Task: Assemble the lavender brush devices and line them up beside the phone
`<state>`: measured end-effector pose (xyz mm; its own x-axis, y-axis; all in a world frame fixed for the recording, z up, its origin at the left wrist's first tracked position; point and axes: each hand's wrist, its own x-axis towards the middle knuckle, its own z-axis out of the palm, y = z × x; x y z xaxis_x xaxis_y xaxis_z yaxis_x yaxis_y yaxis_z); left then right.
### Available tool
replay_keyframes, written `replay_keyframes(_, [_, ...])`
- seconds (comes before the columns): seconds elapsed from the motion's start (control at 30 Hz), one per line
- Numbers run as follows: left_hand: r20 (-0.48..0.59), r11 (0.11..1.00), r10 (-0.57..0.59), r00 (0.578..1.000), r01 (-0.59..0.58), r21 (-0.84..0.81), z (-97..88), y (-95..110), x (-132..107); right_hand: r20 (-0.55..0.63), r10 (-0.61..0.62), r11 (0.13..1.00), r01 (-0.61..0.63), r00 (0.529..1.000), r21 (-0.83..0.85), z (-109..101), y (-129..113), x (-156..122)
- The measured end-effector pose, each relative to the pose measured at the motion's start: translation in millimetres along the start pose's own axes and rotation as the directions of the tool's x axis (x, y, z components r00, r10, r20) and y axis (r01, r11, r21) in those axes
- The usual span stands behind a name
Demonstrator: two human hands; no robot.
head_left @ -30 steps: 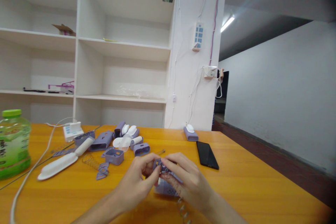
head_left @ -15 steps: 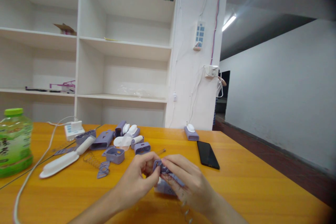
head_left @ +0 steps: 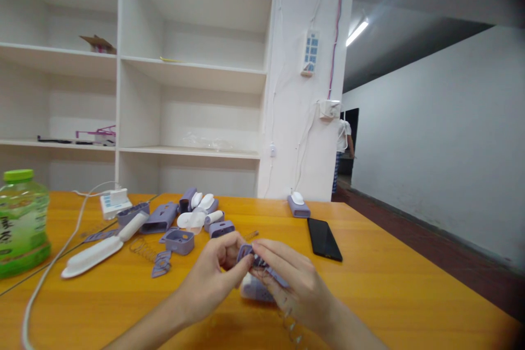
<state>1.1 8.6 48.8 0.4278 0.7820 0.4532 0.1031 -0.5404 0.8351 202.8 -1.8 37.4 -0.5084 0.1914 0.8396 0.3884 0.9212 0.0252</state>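
My left hand (head_left: pixel 213 273) pinches one end of a small purple plastic part (head_left: pixel 245 251) between thumb and fingers. Across from it, my right hand (head_left: pixel 301 281) has its fingers closed over the part's other end, which is mostly hidden. A thin coiled wire spring (head_left: pixel 292 329) trails below my right palm, and some of its wire shows under those fingers. Partly covered by my hands, a purple and white plastic piece (head_left: pixel 255 289) is just beneath them. Whether it touches my right hand I cannot tell.
Purple housings (head_left: pixel 180 241), a white long-handled piece (head_left: pixel 96 254), flat purple plates (head_left: pixel 161 264) and loose springs (head_left: pixel 144 250) lie to the left. A green-capped bottle (head_left: pixel 22 224) and white cable (head_left: pixel 45 279) stand farther left. A phone (head_left: pixel 325 239) lies right. A person (head_left: pixel 343 139) is beyond the pillar.
My left thumb has shifted up onto the purple part, and the part has turned slightly. More of the person in the background is visible. The things lying on the table have not moved.
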Motion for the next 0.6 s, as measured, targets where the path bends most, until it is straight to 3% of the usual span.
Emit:
replay_keyframes(0.1, [0.079, 1.0, -0.013, 0.997, 0.013, -0.002, -3.4, 8.4, -0.3, -0.009, 0.019, 1.0, -0.019, 1.0, -0.005, -1.1, 2.9, 0.3])
replay_keyframes(0.27, [0.081, 0.998, 0.003, 0.997, -0.008, 0.064, -6.7, 6.0, -0.6, -0.001, 0.026, 1.0, -0.026, 1.0, 0.0, 0.0, 4.8, -0.2])
replay_keyframes(0.5, [-0.035, 0.987, 0.02, 0.999, -0.014, 0.159, -1.9, -9.0, 0.0, 0.0, 0.009, 1.0, -0.009, 1.0, -0.027, 3.0, 1.3, -1.8])
replay_keyframes(0.6, [-0.071, 0.993, 0.019, 0.997, -0.01, 0.118, 0.8, -10.7, 1.6, -0.002, 0.03, 0.999, -0.03, 1.0, -0.039, 5.0, 1.9, -2.2])
